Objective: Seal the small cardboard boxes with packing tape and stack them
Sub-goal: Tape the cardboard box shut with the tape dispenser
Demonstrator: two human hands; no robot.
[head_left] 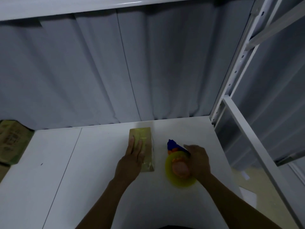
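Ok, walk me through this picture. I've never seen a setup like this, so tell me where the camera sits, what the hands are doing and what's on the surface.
There is no machine here: a person wears one camera on the head, looking down at their own bare hands. The left hand lies flat on a small cardboard box, whose top looks glossy with tape. The right hand grips a tape dispenser with a yellowish roll and a blue front, beside the box. Both sit on a white table. At the far left edge is a stack of cardboard, and a grey curtain hangs behind.
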